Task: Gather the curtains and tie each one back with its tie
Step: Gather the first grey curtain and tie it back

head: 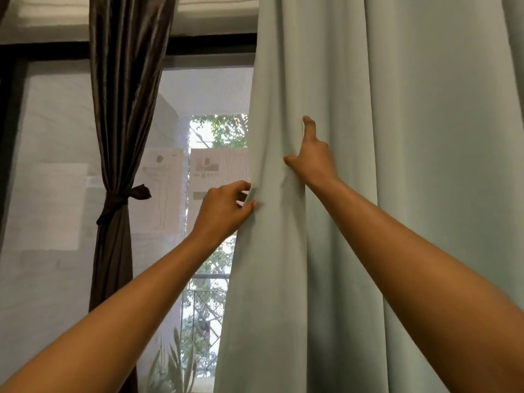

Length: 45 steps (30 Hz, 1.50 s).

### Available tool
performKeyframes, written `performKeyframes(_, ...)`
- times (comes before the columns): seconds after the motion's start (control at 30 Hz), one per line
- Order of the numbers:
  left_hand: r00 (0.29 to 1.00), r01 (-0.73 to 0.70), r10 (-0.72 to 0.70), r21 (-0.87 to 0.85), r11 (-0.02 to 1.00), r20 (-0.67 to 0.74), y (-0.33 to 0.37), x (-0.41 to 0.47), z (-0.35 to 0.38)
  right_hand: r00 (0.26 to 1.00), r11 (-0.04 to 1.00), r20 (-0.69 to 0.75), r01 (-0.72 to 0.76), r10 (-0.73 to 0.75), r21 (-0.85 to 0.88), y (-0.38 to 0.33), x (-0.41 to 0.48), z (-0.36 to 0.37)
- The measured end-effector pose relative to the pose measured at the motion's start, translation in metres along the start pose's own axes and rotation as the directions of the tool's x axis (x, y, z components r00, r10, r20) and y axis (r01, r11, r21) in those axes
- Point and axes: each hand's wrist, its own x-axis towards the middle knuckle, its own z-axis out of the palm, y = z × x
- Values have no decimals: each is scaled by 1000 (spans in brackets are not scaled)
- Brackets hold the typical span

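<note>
Obs. 1: the paper sheet with grey blocks [219,168], stuck behind the grey mesh window screen [209,89], carries small print; we cannot read it. A second paper sheet with a line sketch [161,191] sits to its left.

Obs. 2: the pale grey-green matte fabric curtain [411,165] hangs loose on the right and fills that half of the view in long vertical folds. Its left edge is drawn into a bunch between the two hands. We see no tie on it.

Obs. 3: the left hand [224,207] pinches that left edge, with its fingers [241,187] curled above and the thumb closing from below onto the cloth.

Obs. 4: the right hand [313,163] lies higher and to the right, on the bunched folds. Its index finger [309,126] is straight and points up, and its thumb [289,159] is spread left against the fabric. The other fingers are hidden, so we cannot tell whether it grips.

Obs. 5: on the far left, the dark brown glossy satin curtain [127,80] is gathered and cinched at mid-height by a knotted brown fabric tie [119,198].

Obs. 6: a spiky green plant [175,361] stands low in the gap between the curtains.
</note>
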Motion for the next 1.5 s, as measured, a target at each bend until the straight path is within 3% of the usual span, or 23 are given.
performKeyframes(0.07,989,146,-140,-224,963,42,6,18,0,999,995,12,39,-38,-89,4,-3,3)
performKeyframes(0.13,953,298,-287,-456,839,96,15,52,-1,994,981,55,100,-92,-166,10,-8,5)
performKeyframes(0.23,916,378,-374,-622,686,144,32,111,-7,978,966,200,107,-60,-234,16,-9,2)
performKeyframes(0.33,918,380,-365,-609,696,157,45,152,-7,961,964,275,47,28,-261,21,-1,-6)
performKeyframes(0.47,908,398,-391,-599,695,150,45,156,4,990,983,141,46,-21,-177,15,16,-17)
performKeyframes(0.6,902,409,-397,-630,660,169,36,112,20,988,988,155,50,-28,-143,8,19,-12)
performKeyframes(0.73,913,406,-339,-564,719,225,17,60,38,981,967,184,104,-61,-231,15,2,3)
performKeyframes(0.87,897,441,-344,-520,731,278,3,45,35,942,932,336,103,22,-349,14,-14,7)
performKeyframes(1.0,861,499,-353,-476,724,367,4,58,24,824,970,536,-61,182,-235,12,-22,5)
performKeyframes(1.2,870,469,-440,-653,595,224,26,106,11,942,992,321,-117,94,52,5,14,-21)
performKeyframes(1.33,892,418,-425,-633,651,152,36,125,13,980,999,194,-41,40,5,5,31,-32)
performKeyframes(1.5,916,326,-402,-592,737,4,36,121,18,975,998,216,-59,60,-11,16,25,-34)
